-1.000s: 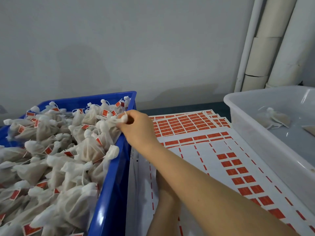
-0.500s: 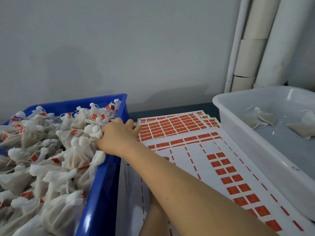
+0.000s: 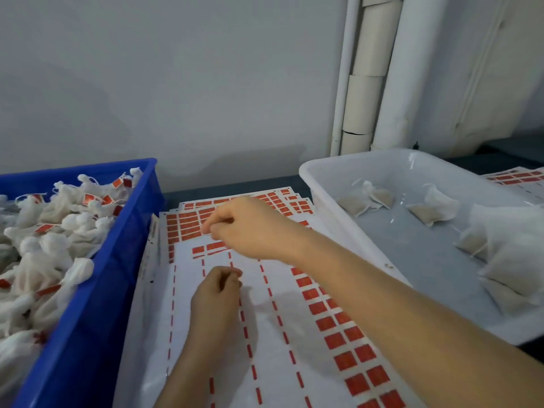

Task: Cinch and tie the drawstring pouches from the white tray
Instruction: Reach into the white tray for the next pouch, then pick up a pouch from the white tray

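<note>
Many pouches (image 3: 53, 245) in bin (image 3: 88, 334), few in tray (image 3: 382, 166)

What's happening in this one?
Both hands are over the red label sheets, neither visibly holding a pouch: the right hand hovers, the left hand rests there with fingers curled. Tied, labelled pouches fill the blue bin on the left; a few loose pouches wait in the white tray.

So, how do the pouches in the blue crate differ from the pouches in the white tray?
The crate pouches, in the blue crate, are bunched shut at the neck; the tray pouches, in the white tray, lie flat and look uncinched. The crate pouches carry red tags; the tray pouches show none. The crate pouches are heaped; the tray pouches are few and spread out. Both are white fabric.
</note>
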Demonstrator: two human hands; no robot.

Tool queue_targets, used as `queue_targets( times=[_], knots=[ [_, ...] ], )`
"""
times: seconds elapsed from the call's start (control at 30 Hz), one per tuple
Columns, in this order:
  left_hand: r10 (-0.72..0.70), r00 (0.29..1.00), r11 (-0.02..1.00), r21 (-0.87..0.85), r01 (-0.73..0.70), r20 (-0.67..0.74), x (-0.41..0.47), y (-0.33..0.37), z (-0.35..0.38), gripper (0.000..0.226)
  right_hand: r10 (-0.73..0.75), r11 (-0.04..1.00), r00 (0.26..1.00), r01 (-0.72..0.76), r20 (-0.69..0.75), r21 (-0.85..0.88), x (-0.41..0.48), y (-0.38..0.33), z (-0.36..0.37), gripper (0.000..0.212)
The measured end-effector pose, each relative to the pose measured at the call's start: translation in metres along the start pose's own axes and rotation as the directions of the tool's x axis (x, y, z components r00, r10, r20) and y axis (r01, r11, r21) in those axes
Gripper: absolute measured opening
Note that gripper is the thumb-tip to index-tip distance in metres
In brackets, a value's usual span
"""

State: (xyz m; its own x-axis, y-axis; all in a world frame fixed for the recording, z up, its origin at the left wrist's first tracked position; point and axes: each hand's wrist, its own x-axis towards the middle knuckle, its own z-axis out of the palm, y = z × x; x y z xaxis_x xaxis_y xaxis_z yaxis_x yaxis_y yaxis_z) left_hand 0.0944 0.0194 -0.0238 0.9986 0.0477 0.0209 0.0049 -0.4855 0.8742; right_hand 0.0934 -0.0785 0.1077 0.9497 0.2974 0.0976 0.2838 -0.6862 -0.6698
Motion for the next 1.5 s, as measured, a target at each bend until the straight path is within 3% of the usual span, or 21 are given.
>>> queue_targets(
  times=[0.2,0.3,0.4,0.47,0.53,0.57,0.7,0.8,1.0,1.1,1.27,1.43,1.5],
  knots=[
    [0.102,0.985,0.976,0.178,-0.126,0.140,-0.011,0.003,-0.002,0.011,0.067,0.989,0.996,-0.075,-0.066,-0.130,-0.061,0.022,-0.077,0.015],
    [0.113,0.982,0.971,0.194,-0.141,0.150,-0.013,0.005,-0.004,0.012,0.232,0.956,0.966,-0.249,-0.117,-0.158,-0.091,0.064,-0.107,0.013],
    [0.110,0.982,0.971,0.196,-0.139,0.152,-0.013,0.006,-0.003,0.015,0.511,0.802,0.859,-0.480,-0.006,-0.355,-0.120,0.107,-0.112,0.021],
    [0.117,0.981,0.967,0.206,-0.147,0.154,-0.013,0.007,-0.003,0.015,0.651,0.713,0.735,-0.504,0.192,-0.487,-0.135,0.120,-0.104,0.033],
    [0.117,0.981,0.967,0.208,-0.148,0.154,-0.013,0.008,-0.003,0.014,0.700,0.697,0.638,-0.513,0.321,-0.501,-0.146,0.122,-0.094,0.039],
    [0.116,0.981,0.967,0.206,-0.147,0.156,-0.014,0.007,-0.003,0.013,0.693,0.707,0.634,-0.503,0.344,-0.497,-0.150,0.122,-0.091,0.039],
    [0.119,0.979,0.971,0.189,-0.149,0.163,-0.014,0.006,-0.005,0.014,0.618,0.727,0.727,-0.384,0.298,-0.570,-0.151,0.123,-0.082,0.024],
    [0.117,0.980,0.973,0.181,-0.147,0.162,-0.013,0.007,-0.005,0.013,0.601,0.765,0.741,-0.423,0.301,-0.486,-0.152,0.123,-0.085,0.032],
    [0.122,0.978,0.974,0.169,-0.151,0.171,-0.014,0.008,-0.006,0.013,0.569,0.811,0.759,-0.456,0.315,-0.366,-0.158,0.125,-0.088,0.015],
    [0.117,0.979,0.975,0.169,-0.146,0.170,-0.014,0.008,-0.007,0.013,0.558,0.829,0.793,-0.544,0.247,-0.126,-0.158,0.127,-0.088,0.011],
    [0.110,0.979,0.975,0.174,-0.140,0.169,-0.014,0.008,-0.007,0.013,0.591,0.799,0.802,-0.597,0.082,0.074,-0.153,0.129,-0.091,0.018],
    [0.113,0.981,0.973,0.185,-0.142,0.157,-0.014,0.009,-0.006,0.014,0.585,0.723,0.794,-0.603,0.164,0.338,-0.153,0.123,-0.091,0.025],
    [0.112,0.982,0.972,0.189,-0.141,0.153,-0.014,0.009,-0.005,0.015,0.585,0.731,0.789,-0.612,0.185,0.301,-0.154,0.122,-0.090,0.026]
  ],
)
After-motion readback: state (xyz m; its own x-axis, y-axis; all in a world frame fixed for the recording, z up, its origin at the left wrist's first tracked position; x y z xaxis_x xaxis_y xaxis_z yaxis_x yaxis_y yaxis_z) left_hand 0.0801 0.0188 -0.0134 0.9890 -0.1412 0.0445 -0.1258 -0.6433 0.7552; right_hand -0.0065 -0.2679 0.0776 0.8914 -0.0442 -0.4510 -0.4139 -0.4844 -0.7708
